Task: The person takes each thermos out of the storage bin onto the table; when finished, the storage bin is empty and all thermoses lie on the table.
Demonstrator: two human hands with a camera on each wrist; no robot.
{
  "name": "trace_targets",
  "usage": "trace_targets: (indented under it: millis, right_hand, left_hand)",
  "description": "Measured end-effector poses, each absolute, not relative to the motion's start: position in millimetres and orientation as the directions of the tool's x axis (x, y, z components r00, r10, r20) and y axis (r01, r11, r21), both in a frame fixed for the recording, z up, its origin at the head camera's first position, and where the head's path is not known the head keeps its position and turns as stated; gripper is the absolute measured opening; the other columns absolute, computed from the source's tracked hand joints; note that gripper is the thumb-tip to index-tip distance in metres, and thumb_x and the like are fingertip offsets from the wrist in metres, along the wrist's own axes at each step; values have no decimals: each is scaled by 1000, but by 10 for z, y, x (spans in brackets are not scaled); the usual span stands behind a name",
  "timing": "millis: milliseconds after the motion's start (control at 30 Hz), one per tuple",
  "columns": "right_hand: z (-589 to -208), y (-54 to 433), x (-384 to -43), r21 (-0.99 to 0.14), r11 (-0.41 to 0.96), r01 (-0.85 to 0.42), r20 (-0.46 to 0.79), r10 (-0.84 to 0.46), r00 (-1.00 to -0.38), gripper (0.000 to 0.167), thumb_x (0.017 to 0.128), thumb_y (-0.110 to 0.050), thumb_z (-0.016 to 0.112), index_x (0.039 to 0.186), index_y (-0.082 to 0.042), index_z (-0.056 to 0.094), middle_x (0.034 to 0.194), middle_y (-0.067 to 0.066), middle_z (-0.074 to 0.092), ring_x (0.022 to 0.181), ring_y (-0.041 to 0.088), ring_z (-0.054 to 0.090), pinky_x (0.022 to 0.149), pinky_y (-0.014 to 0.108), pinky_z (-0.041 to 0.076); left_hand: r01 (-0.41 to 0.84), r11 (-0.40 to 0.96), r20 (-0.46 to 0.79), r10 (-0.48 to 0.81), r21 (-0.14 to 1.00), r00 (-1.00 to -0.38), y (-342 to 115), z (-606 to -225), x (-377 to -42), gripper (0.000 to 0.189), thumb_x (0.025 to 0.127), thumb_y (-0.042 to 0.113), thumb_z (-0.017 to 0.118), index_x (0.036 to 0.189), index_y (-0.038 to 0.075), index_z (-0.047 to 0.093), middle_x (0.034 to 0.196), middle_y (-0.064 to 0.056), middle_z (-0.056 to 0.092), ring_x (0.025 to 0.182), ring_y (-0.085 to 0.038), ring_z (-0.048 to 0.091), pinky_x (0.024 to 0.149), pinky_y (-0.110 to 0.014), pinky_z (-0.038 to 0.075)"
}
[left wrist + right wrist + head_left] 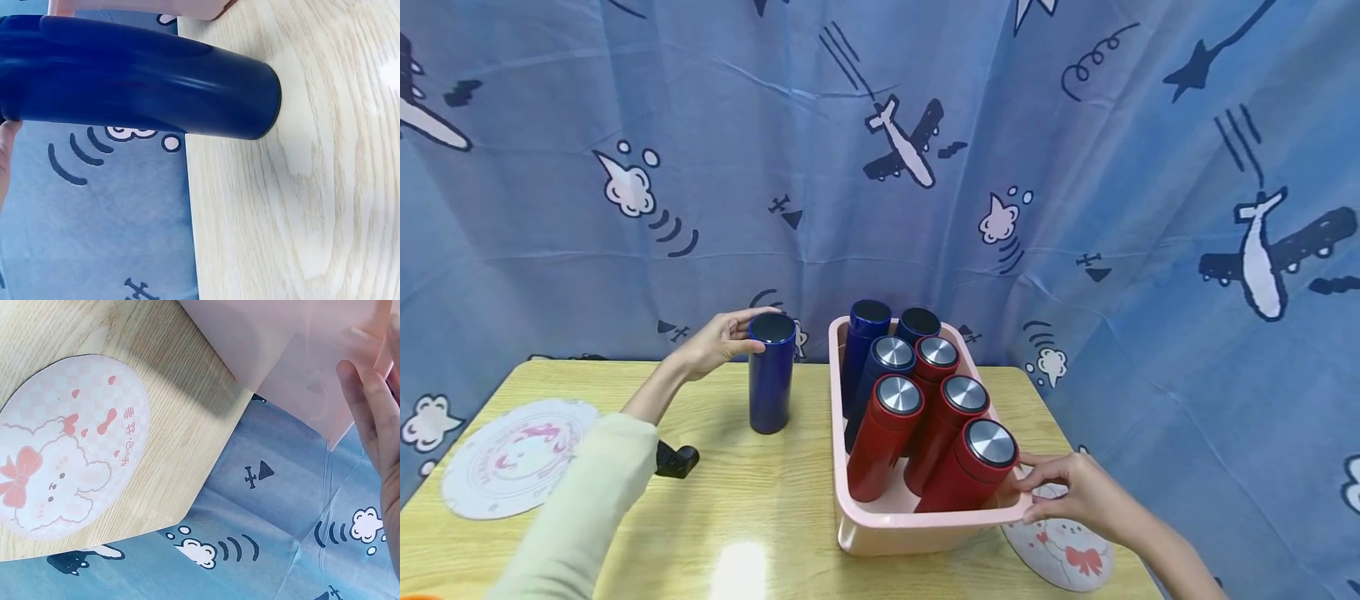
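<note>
In the head view my left hand [718,342] holds a glossy blue thermos bottle [771,387] by its upper end, thumb in front and fingers behind. The bottle stands upright, left of a pink plastic bin [917,521]; I cannot tell whether its base [269,103] touches the table. My right hand [1075,492] grips the bin's near right corner, with fingers [378,403] at the rim in the right wrist view. Inside the bin are several red thermos bottles [880,446] with silver lids, a dark blue bottle [868,375] with a silver lid, and two blue bottles [857,342] with dark lids.
A round white mat [512,462] lies at the table's left. Another mat [1067,554] with a bunny print is partly under the bin's right side. A small black object [677,460] sits by my left sleeve. A blue patterned curtain [737,192] hangs behind the wooden table [797,500].
</note>
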State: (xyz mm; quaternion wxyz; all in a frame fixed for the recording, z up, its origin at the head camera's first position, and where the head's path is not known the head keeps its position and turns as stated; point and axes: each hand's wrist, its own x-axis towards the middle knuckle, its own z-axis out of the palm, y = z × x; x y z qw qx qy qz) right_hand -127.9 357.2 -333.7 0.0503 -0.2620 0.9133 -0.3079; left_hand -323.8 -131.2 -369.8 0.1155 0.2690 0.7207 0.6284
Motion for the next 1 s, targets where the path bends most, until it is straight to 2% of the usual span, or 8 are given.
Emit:
trace_targets:
  millis: [167,267,400,433,567,667,867,1000]
  right_hand:
    - [-3331,3566,-1270,-585,692,-422,47,-491,-870,31,72,-34,81,92,-10,78,113,27,64,110,0,56,71,20,55]
    - [-3335,3565,-1258,-579,697,-423,51,-487,-872,31,71,-34,81,92,-11,78,113,28,64,109,6,59,71,19,55]
    - [-3355,3561,-1256,-580,682,-446,73,-502,-862,28,71,-28,82,91,-9,78,113,29,63,109,4,58,69,19,55]
    - [-3361,3561,-1258,-581,678,-450,75,-505,-860,27,71,-26,82,91,-9,77,113,30,63,109,3,58,69,19,55]
    - [-3369,3569,-1270,-586,670,-456,81,-512,-855,28,71,-24,82,92,-7,77,113,30,62,110,-4,52,69,18,55]
    - [-3368,3577,-1274,-595,664,-453,84,-509,-857,28,70,-23,83,92,-6,77,112,31,62,111,-7,49,70,18,55]
    - [-3350,3576,-1274,-618,662,-425,63,-497,-865,28,71,-23,83,92,-6,77,113,30,62,111,-10,47,71,19,55]
    - [-3344,3578,-1272,-619,668,-413,49,-492,-869,28,71,-24,83,92,-6,77,114,30,62,111,-10,48,71,19,55]
  left_hand:
    - [248,85,171,514,965,-841,-1277,-3717,-3283,59,93,-1,60,146,1,36,137,-26,48,118,-17,56,96,-26,47]
    - [260,93,179,505,961,-845,-1248,-3729,-3315,57,93,1,59,146,2,37,136,-26,49,116,-16,56,96,-26,46]
    - [258,110,174,488,960,-855,-1234,-3743,-3354,57,94,3,60,146,3,37,137,-25,49,115,-13,57,100,-32,44]
    - [257,112,172,488,960,-856,-1233,-3743,-3363,57,94,4,59,147,3,37,138,-25,48,118,-18,55,102,-35,43]
    - [257,142,154,504,956,-850,-1233,-3721,-3400,62,95,8,59,150,4,30,150,-22,33,134,-35,38,109,-48,33]
    - [249,174,127,516,953,-847,-1241,-3700,-3424,67,95,11,60,152,6,25,155,-21,20,139,-40,26,110,-52,28]
    - [235,131,142,495,963,-857,-1302,-3650,-3422,76,88,7,69,151,3,26,155,-16,24,143,-33,19,115,-42,22]
    - [237,40,195,446,971,-874,-1332,-3545,-3379,72,88,7,69,149,1,31,152,-17,31,141,-26,26,111,-29,30]
